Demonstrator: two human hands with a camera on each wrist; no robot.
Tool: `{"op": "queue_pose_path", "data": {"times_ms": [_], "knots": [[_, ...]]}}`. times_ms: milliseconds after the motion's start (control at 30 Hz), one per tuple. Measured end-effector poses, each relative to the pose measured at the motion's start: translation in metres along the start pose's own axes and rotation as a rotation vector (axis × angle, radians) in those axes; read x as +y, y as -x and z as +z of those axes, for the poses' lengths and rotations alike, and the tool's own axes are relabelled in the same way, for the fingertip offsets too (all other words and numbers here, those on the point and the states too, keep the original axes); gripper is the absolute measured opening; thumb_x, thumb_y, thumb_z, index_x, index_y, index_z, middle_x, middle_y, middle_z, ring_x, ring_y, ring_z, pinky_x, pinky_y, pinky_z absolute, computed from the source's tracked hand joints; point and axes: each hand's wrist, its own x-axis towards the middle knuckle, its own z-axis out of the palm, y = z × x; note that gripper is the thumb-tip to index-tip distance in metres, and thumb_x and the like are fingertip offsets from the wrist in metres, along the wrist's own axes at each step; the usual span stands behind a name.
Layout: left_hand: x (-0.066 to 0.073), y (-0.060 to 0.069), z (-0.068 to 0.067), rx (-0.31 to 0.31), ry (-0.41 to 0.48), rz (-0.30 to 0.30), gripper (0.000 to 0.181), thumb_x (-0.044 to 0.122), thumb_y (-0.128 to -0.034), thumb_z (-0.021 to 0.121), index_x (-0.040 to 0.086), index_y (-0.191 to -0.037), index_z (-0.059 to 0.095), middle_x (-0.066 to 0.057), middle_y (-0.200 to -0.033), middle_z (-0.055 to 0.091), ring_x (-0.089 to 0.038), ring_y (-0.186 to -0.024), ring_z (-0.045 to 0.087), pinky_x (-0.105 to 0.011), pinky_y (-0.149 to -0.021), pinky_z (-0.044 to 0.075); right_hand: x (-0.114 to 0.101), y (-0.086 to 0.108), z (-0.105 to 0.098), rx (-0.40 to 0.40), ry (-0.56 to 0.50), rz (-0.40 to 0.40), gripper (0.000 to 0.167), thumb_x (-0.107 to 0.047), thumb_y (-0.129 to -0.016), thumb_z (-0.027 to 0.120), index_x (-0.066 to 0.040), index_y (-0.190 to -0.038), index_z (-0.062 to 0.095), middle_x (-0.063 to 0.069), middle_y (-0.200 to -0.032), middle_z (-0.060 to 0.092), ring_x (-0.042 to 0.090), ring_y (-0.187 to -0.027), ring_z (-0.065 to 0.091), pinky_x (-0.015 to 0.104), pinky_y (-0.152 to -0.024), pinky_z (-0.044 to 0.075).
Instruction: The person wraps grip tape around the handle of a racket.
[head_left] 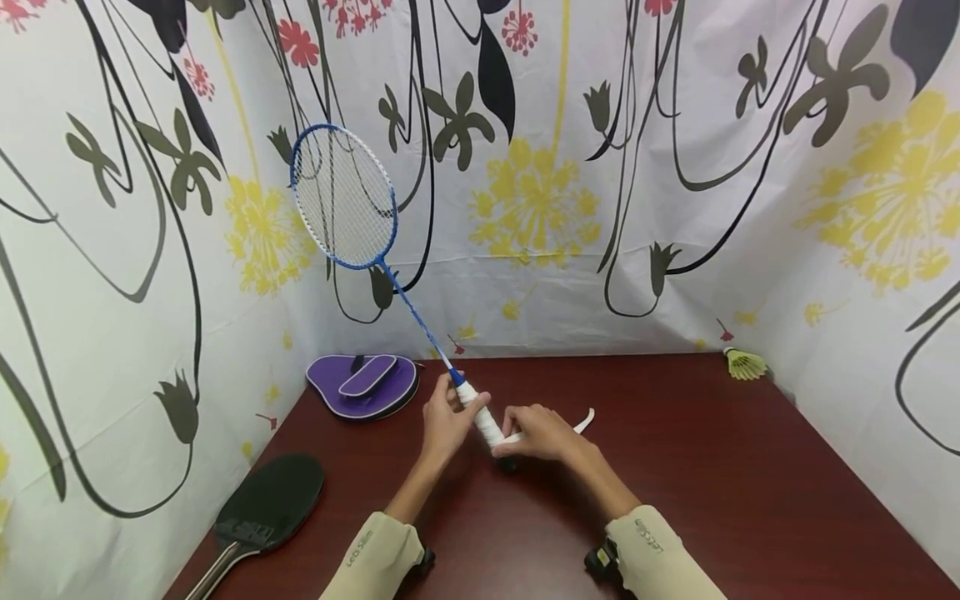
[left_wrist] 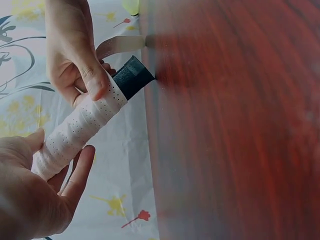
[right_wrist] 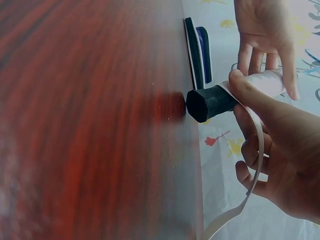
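A blue badminton racket (head_left: 414,308) tilts up to the left, its handle end low over the table. My left hand (head_left: 446,423) holds the upper handle between thumb and fingers. White perforated grip tape (left_wrist: 80,127) is wound around most of the handle. At the lower edge of the winding, my right hand (head_left: 543,433) pinches the tape against the handle, thumb on top. The black handle butt (right_wrist: 210,104) shows bare beyond the tape. From the right hand a loose tape tail (right_wrist: 258,155) curves away.
On the dark red table (head_left: 712,467), a purple paddle case (head_left: 360,408) lies at the back left. A black table tennis paddle (head_left: 273,500) is at the front left. A yellow shuttlecock (head_left: 745,365) sits at the back right corner. Patterned cloth (head_left: 525,308) hangs behind.
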Motion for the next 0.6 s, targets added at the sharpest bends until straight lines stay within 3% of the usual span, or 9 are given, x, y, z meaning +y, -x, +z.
{"op": "queue_pose_path", "data": {"times_ms": [233, 433, 600], "knots": [[0.004, -0.004, -0.005, -0.005, 0.035, 0.016, 0.052, 0.013, -0.0811, 0.091, 0.007, -0.128, 0.069, -0.019, -0.109, 0.077, -0.031, -0.089, 0.077, -0.033, -0.061, 0.062, 0.002, -0.001, -0.004, -0.04, -0.07, -0.006, 0.031, -0.039, -0.081, 0.09, -0.016, -0.087, 0.069, -0.015, -0.073, 0.062, 0.003, -0.066, 0.051, 0.023, -0.061, 0.045], [0.006, -0.008, -0.01, -0.086, 0.086, 0.018, 0.061, -0.004, -0.085, 0.081, -0.002, -0.142, 0.059, -0.027, -0.109, 0.074, -0.038, -0.097, 0.075, -0.036, -0.067, 0.063, 0.005, -0.002, -0.013, -0.113, -0.159, -0.017, 0.013, -0.026, -0.087, 0.086, -0.019, -0.088, 0.075, -0.014, -0.08, 0.069, 0.003, -0.076, 0.06, 0.024, -0.072, 0.051], [0.005, -0.01, -0.013, -0.19, 0.087, 0.029, 0.068, -0.007, -0.0904, 0.072, -0.006, -0.152, 0.044, -0.029, -0.115, 0.072, -0.038, -0.106, 0.073, -0.031, -0.078, 0.062, 0.008, -0.001, -0.013, -0.116, -0.163, -0.034, 0.021, -0.024, -0.089, 0.085, -0.011, -0.103, 0.076, -0.008, -0.086, 0.072, 0.004, -0.079, 0.063, 0.025, -0.074, 0.053]]}}
